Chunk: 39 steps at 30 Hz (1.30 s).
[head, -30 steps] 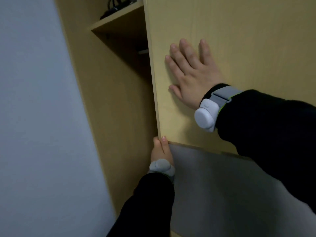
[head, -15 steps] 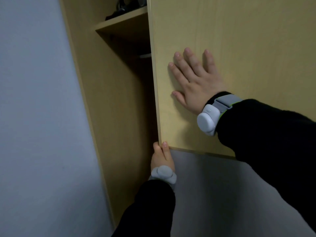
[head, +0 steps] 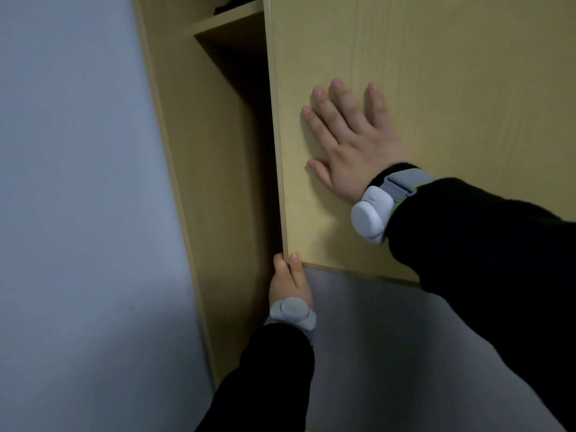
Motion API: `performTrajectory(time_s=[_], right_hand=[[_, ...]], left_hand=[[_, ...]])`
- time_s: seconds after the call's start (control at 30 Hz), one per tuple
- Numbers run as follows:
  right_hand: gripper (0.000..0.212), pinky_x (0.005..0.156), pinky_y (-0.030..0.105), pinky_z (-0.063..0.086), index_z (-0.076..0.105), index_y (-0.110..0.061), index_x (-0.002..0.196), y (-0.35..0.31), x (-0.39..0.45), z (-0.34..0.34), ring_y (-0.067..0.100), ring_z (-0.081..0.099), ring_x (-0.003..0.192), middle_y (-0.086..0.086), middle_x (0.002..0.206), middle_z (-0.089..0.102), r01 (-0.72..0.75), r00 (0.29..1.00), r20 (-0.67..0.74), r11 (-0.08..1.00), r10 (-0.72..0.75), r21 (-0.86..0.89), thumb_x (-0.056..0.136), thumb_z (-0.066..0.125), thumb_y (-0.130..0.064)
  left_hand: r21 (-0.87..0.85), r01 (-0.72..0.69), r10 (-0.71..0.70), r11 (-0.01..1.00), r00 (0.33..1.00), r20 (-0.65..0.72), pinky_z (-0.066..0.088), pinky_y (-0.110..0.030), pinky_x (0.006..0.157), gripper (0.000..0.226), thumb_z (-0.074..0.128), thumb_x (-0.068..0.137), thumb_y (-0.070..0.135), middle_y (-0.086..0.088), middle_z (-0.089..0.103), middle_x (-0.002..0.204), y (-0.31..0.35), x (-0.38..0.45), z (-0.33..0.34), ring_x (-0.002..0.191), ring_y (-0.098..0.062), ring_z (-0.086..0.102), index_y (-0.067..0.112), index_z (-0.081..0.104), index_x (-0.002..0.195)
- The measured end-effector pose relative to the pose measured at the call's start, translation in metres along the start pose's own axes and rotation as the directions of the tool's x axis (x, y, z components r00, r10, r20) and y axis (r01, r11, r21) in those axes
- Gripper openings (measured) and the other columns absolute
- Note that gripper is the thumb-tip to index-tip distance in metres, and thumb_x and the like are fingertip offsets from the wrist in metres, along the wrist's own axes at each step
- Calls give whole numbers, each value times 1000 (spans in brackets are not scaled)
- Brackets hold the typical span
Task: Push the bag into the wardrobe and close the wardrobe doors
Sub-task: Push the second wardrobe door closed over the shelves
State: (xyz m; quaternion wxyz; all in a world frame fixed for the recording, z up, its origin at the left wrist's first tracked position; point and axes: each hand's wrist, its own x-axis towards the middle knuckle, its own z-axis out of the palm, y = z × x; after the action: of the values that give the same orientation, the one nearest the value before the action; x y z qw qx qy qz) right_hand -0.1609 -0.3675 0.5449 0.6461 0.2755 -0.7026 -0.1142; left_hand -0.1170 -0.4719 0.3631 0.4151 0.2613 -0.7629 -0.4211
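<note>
Fingers (head: 294,260) of my left hand (head: 288,280) curl around the bottom corner of the door (head: 436,73), pinching its lower edge where it meets the free vertical edge; only two fingertips show, the rest is hidden behind the panel. That hand is the nearer one, low and close to my body. Farther up, my right hand (head: 349,141) lies flat on the door's face, fingers spread and pressed to the wood, the thumb pointing toward the free edge. Both wrists carry a grey band over black sleeves.

What matters for the next move is the gap. The door's long axis runs upright, and its free edge stands just left of my right fingertips. Beyond that edge, to the left and deeper in, lies the wardrobe's side wall (head: 199,182), with a dark strip of open interior between them. So the door must swing away from me and leftward. My right palm is best placed to push, while my left fingers sit in the closing path and should slip out before the edge meets the frame, or they could get nipped.

Farthest off, a shelf (head: 227,18) crosses the top of the opening with something dark on it. I cannot see the bag; I judge it already inside, behind the door.
</note>
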Motion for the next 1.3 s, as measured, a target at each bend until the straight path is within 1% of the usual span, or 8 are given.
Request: performTrajectory(time_s=[0.1, 0.23, 0.4, 0.7, 0.87, 1.1, 1.23, 1.3], right_hand=[[69, 110, 60, 21, 34, -12, 143, 0, 0, -1, 33, 29, 141, 11, 152, 35, 0, 1000, 11, 1000, 0, -4, 86, 35, -51], [69, 112, 58, 18, 31, -12, 144, -4, 1, -1, 32, 27, 142, 10, 153, 33, 9, 1000, 21, 1000, -9, 7, 87, 34, -51], [70, 107, 56, 1, 29, -12, 145, -5, 4, -1, 32, 25, 143, 10, 154, 31, 22, 998, 50, 1000, -23, 13, 87, 32, -52], [70, 114, 57, 3, 16, -11, 148, 7, -4, -4, 32, 12, 146, 10, 158, 17, 42, 994, 102, 996, -50, 81, 91, 26, -51], [71, 109, 56, -6, 14, -11, 148, 17, -10, -10, 33, 10, 146, 11, 159, 15, 46, 992, 112, 993, -58, 111, 91, 26, -50], [70, 114, 59, 1, 7, -9, 149, 20, -10, -16, 34, 3, 146, 13, 160, 6, 85, 986, 127, 979, -109, 186, 94, 23, -48], [69, 114, 59, 0, 5, -9, 149, 21, -11, -17, 34, 2, 146, 13, 160, 4, 98, 984, 131, 978, -123, 182, 94, 21, -47], [69, 114, 59, 0, 4, -8, 149, 22, -10, -17, 34, 1, 146, 13, 160, 4, 100, 982, 138, 976, -127, 192, 94, 21, -47]], left_hand=[[-17, -1, 1, 1000, 1000, -8, 34, -30, 68, 45, 22, 96, 41, -13, 57, 83, 0, -2, -1, 80, -33, 57, 3, 45, 105], [-26, 12, -12, 1000, 1000, -1, 32, -26, 70, 45, 21, 97, 40, -6, 53, 85, 3, -4, -4, 79, -23, 50, 3, 46, 108], [-39, 49, -49, 998, 999, 8, 41, -34, 80, 49, 20, 96, 42, -22, 62, 103, 2, -2, -4, 95, -37, 59, 1, 45, 108], [-26, 159, -158, 987, 987, 40, 36, -32, 93, 50, 22, 99, 38, -21, 52, 131, 26, -18, -4, 120, -35, 49, 3, 37, 131], [-55, 136, -135, 989, 991, 17, 39, -34, 92, 49, 22, 97, 41, -22, 58, 120, 27, -28, 2, 110, -37, 55, 3, 43, 120], [-58, 190, -192, 980, 981, -31, 37, -32, 91, 48, 26, 98, 40, -20, 59, 116, 25, -30, 2, 108, -37, 55, 0, 51, 107], [-26, 144, -146, 989, 984, -102, 41, -43, 95, 46, 32, 97, 32, -25, 59, 117, 22, -36, 5, 108, -39, 54, -5, 56, 112], [9, 128, -124, 992, 978, -168, 37, -41, 98, 41, 40, 94, 24, -25, 55, 124, 25, -44, 8, 114, -39, 50, -4, 53, 122]])
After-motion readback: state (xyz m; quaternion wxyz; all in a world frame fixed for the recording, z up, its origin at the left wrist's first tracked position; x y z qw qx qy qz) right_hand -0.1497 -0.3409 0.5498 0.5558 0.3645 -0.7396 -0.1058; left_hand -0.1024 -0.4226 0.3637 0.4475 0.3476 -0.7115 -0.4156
